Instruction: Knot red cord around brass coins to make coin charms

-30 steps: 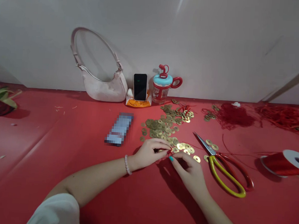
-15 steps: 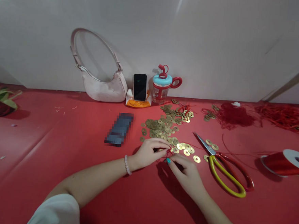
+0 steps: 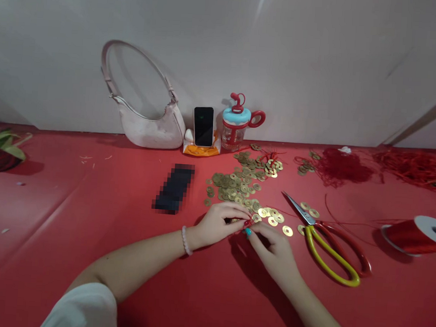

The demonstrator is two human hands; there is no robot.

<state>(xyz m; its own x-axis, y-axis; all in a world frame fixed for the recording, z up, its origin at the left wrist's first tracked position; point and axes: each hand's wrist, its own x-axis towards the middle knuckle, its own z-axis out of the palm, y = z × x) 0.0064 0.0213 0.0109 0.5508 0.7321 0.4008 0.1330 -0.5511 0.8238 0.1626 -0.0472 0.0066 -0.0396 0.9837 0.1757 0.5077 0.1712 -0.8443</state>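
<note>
Between my fingertips is a small knotted piece of red cord (image 3: 248, 224), partly covered by the fingers. My left hand (image 3: 219, 224), with a beaded bracelet at the wrist, pinches it from the left. From the right, my right hand (image 3: 272, 244) pinches the same cord, a turquoise thumbnail showing. Just beyond both hands lies a spread of brass coins with square holes (image 3: 235, 187). Scissors (image 3: 323, 235) with one yellow and one red handle rest to the right of my right hand. A spool of red cord (image 3: 416, 235) lies on its side farther right.
Along the wall stand a pale handbag (image 3: 153, 129), a phone (image 3: 203, 126) on a stand and a cup (image 3: 235, 127) with a blue lid. A pixelated dark object (image 3: 174, 188) lies left of the coins. Tangled red cords (image 3: 342, 167) are at the back right.
The fingertips of my right hand have moved slightly closer to my left fingertips, and the red cord between them looks more bunched. The view has shifted a little.
</note>
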